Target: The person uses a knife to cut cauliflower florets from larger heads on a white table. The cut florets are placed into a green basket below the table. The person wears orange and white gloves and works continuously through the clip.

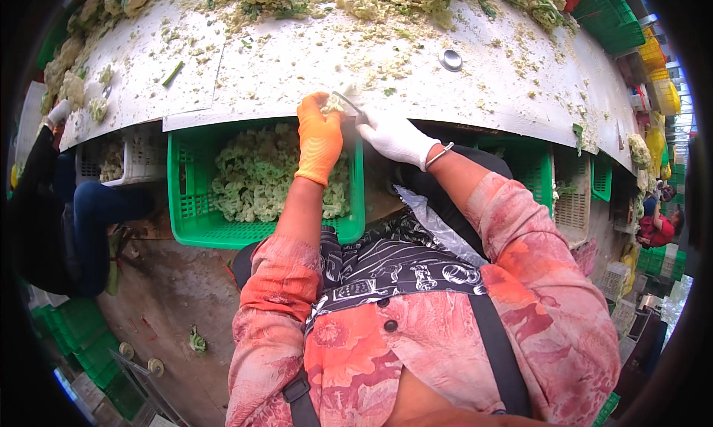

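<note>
My left hand (319, 134), in an orange knit glove, grips a small piece of cauliflower (332, 104) at the near edge of the white table (256, 87). Close beside it, my right hand (396, 135) wears a white glove and holds a small knife (346, 100), its blade against or just next to the piece. Under the table edge, below my hands, stands a green plastic crate (267, 235) with many cut cauliflower florets (256, 173) in it. A metal bangle (440, 156) circles my right wrist.
Cauliflower heads (384, 1) are heaped along the table's far side, with crumbs scattered nearer. A round metal lid-like object (450, 60) lies at right. At left sits another person (50, 221) near a white crate (142, 157). More green crates (526, 168) stand under the table.
</note>
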Tool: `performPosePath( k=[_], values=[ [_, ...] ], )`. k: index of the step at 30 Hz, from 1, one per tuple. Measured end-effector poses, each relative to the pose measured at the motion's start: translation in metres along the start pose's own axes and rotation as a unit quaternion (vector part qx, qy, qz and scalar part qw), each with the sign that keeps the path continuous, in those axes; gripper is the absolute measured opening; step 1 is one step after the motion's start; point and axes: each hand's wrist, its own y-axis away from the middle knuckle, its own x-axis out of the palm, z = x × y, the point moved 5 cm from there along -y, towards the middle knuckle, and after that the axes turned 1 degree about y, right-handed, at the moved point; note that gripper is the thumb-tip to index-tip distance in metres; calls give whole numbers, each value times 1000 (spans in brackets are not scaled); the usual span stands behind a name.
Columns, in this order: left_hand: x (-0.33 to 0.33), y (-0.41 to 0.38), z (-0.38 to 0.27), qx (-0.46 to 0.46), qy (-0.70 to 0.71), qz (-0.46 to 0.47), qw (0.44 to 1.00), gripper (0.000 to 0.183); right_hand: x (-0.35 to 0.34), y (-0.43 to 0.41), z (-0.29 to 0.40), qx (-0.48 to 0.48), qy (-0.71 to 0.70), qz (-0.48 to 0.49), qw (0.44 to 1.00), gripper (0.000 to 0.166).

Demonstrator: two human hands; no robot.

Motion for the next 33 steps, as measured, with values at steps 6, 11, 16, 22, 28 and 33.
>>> performPosePath(
  k=[6,11,16,22,28,33],
  values=[
    [0,-2,3,-1,-14,-21,1000,36,8,-3,7,36,26,8,999,21],
    [1,-3,3,16,-64,-15,998,35,23,-16,-7,-18,22,3,1000,24],
    [2,-1,9,41,-65,-12,997,35,24,-42,-2,29,41,31,998,24],
    [2,7,-1,143,-131,4,981,37,27,-56,-9,58,95,71,991,28],
    [-23,-5,3,-131,257,-3,958,41,16,-36,-1,17,109,-50,993,31],
    [-40,-8,6,-181,441,-42,878,38,-4,-47,16,52,54,-50,996,34]
  ],
)
